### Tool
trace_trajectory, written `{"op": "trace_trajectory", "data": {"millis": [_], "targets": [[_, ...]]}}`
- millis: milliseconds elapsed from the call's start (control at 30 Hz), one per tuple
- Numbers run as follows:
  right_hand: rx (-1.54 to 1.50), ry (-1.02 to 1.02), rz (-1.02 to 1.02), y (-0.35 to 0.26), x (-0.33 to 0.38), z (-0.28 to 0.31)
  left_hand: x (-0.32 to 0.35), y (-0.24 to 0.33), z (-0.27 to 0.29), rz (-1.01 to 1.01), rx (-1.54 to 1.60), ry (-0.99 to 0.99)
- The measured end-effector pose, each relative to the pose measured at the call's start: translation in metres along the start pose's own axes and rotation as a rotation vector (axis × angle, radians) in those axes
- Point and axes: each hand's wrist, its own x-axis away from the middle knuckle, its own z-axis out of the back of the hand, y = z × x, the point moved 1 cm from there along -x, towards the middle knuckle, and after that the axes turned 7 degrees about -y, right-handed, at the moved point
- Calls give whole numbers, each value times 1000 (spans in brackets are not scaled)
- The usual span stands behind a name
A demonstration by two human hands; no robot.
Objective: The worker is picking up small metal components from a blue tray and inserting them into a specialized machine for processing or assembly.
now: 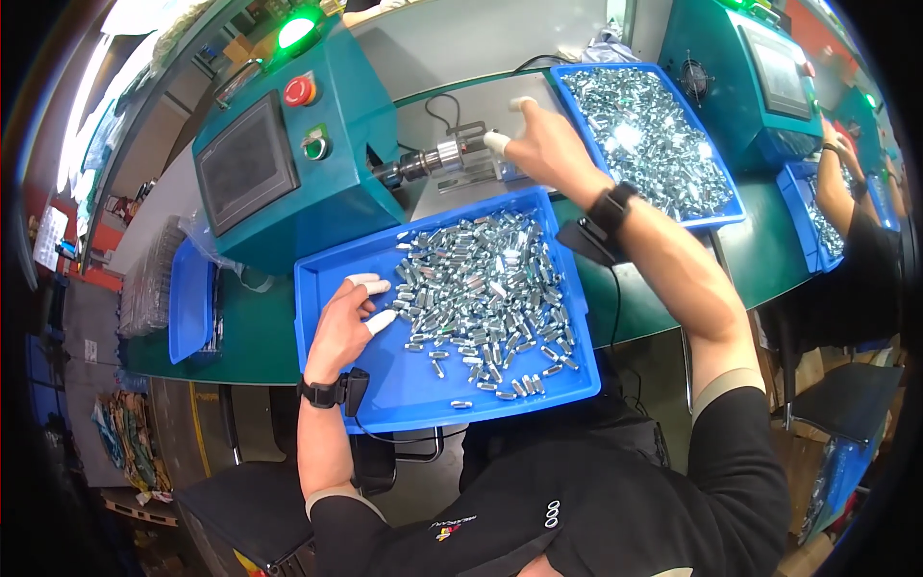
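My left hand [344,325] is over the left part of a blue tray [365,404], beside a heap of small silvery metal cylinders [471,279]. White covers sit on its fingertips, and thumb and fingers are apart with nothing seen between them. My right hand [553,152] reaches to the metal fixture [471,139] beside the chuck [423,162] of a teal machine [336,106]. Its thumb and forefinger, also white-tipped, are spread apart. The remaining fingers of that hand are hidden from view. Both wrists wear black bands.
Another blue tray [735,213], full of similar metal pieces, lies at the right. The machine carries a dark screen [248,165] and a red stop button [300,91]. A smaller blue tray [190,308] stands at the left. At the far right a co-worker's arm [835,183] shows near a second machine [745,77].
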Motion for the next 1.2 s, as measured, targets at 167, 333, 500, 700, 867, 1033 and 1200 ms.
{"op": "trace_trajectory", "data": {"millis": [167, 333, 500, 700, 867, 1033, 1200], "targets": [[425, -80, 42, -28, -21, 5, -3, 8, -3, -104, -94, 4], [483, 23, 172, -33, -24, 15, 1, 6, -5, -107, -99, 30], [609, 84, -112, 29, -3, 78, 3, 5, -5, -98, -135, 26], [451, 304, 70, 80, 70, 105, 1, 8, 6, 68, -31, 8], [-77, 225, 280, 36, 136, 59, -14, 44, 4, -75, -34, 136], [-106, 277, 486, 20, 158, 16, -80, 135, 5, -427, -166, 211], [-106, 263, 457, 37, 158, 8, -164, 172, -3, -586, -378, 271]]}}
